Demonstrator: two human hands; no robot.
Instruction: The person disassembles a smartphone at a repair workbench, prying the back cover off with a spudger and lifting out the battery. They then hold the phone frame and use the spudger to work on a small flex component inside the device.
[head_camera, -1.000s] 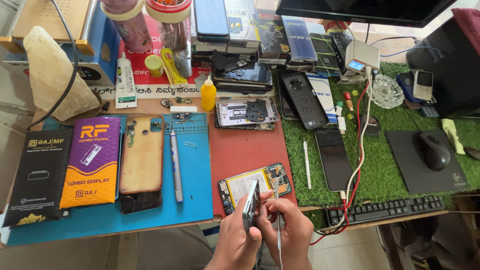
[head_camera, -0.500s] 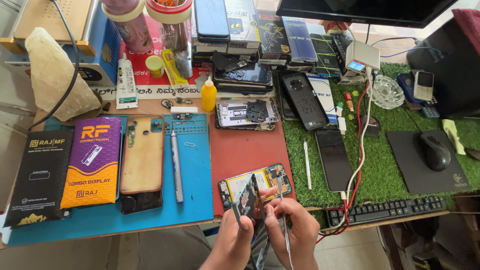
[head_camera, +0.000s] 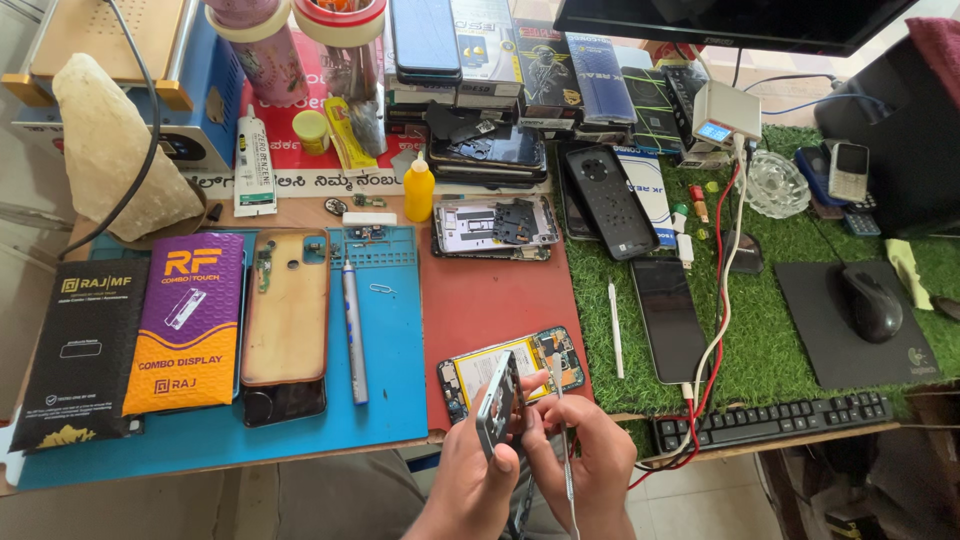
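The left hand (head_camera: 475, 480) holds a thin grey phone frame (head_camera: 497, 402) up on its edge, with the fingers wrapped around its lower part. The right hand (head_camera: 590, 460) is just beside it and pinches a thin metal tool (head_camera: 565, 455) that points up toward the frame and hangs down past the wrist. Both hands are at the near edge of the bench (head_camera: 300, 212), in the middle. Right behind them an open phone (head_camera: 520, 365) lies flat on a red mat (head_camera: 490, 300), and you can see its yellow battery and small green parts. To the left is a blue mat (head_camera: 390, 370) with a silver pen-shaped screwdriver (head_camera: 352, 330) and a tan phone back (head_camera: 287, 320) on it. Further left lie a purple and orange box (head_camera: 185, 320) and a black box (head_camera: 85, 350). At the far side of the red mat sits another opened phone (head_camera: 495, 225) and a small yellow bottle (head_camera: 419, 190). To the right is a green grass mat (head_camera: 770, 330) with a dark phone (head_camera: 668, 318) lying face up and a white stick (head_camera: 616, 328) beside it. A black keyboard (head_camera: 775, 420) is at the near right, and a black mouse (head_camera: 870, 302) rests on a dark pad far right. Red and white wires (head_camera: 725, 290) run down across the grass mat.
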